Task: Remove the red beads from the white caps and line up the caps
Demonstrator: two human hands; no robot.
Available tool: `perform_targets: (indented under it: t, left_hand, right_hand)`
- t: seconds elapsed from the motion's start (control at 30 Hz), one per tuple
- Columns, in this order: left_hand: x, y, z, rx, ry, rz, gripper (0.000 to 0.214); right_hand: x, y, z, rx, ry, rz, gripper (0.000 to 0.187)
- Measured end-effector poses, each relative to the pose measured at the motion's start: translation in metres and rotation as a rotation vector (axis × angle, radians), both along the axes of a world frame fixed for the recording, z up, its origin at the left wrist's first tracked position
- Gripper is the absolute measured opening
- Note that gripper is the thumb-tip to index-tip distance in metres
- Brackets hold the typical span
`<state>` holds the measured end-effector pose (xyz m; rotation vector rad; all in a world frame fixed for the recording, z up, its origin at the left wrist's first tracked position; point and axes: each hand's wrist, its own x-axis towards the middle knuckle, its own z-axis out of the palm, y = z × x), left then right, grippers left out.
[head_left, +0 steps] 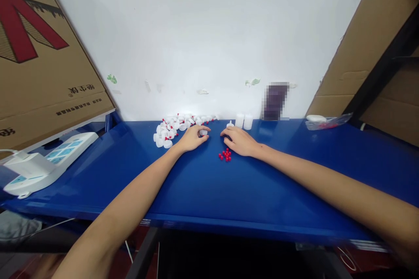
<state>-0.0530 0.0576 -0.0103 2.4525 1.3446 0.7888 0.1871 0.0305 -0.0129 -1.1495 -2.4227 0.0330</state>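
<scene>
1. Head view: our left hand (193, 138) pinches a white cap (203, 132) on the blue table (196, 192), beside the cap pile (172, 130).
2. Our right hand (238, 141), curled, grip we cannot tell, lies just beside red beads (225, 155).

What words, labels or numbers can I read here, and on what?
"V": big red mark on the box, cut off at the edge.
Dark print on the box: upside down, too blurred to read.
Blue labels on the power strip: too small to read.
On the patch by the wall: pixelated, unreadable.
No text seen on the caps.
</scene>
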Motion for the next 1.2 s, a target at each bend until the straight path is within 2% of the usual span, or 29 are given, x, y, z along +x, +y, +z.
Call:
perform_targets:
  t: [0.17, 0.43, 0.57, 0.67, 0.73, 0.9, 1.0, 1.07, 1.2]
  left_hand:
    - [-0.001, -0.001, 0.005, -0.102, -0.015, -0.051, 0.045]
    - [0.003, -0.001, -0.001, -0.136, -0.225, 0.023, 0.033]
    - [0.012, 0.004, 0.0, -0.03, -0.168, 0.161, 0.021]
    - [0.024, 0.014, 0.003, 0.015, -0.077, 0.19, 0.017]
    - [0.033, 0.02, 0.004, 0.008, -0.06, 0.154, 0.018]
    - [0.051, 0.023, -0.001, 0.031, -0.141, -0.054, 0.024]
    - [0.05, 0.018, -0.003, 0.083, -0.144, -0.151, 0.024]
    - [0.047, 0.015, -0.003, 0.131, -0.115, -0.182, 0.025]
    - [0.045, 0.009, -0.002, 0.168, -0.065, -0.178, 0.027]
  right_hand:
    - [0.0, 0.0, 0.0, 0.0, 0.008, 0.003, 0.027]
    - [0.0, 0.0, -0.001, 0.0, -0.005, 0.008, 0.027]
    - [0.0, 0.001, -0.001, 0.012, -0.001, 0.013, 0.025]
    - [0.001, 0.002, -0.002, 0.012, 0.01, 0.013, 0.016]
    - [0.0, 0.002, -0.002, 0.002, 0.026, -0.008, 0.008]
    - [0.0, 0.002, -0.003, -0.032, 0.151, -0.082, 0.021]
    - [-0.001, 0.001, -0.003, 0.002, 0.157, -0.117, 0.017]
    - [-0.002, 0.0, -0.002, 0.035, 0.096, -0.131, 0.015]
    - [-0.003, -0.003, 0.0, 0.072, 0.001, -0.14, 0.026]
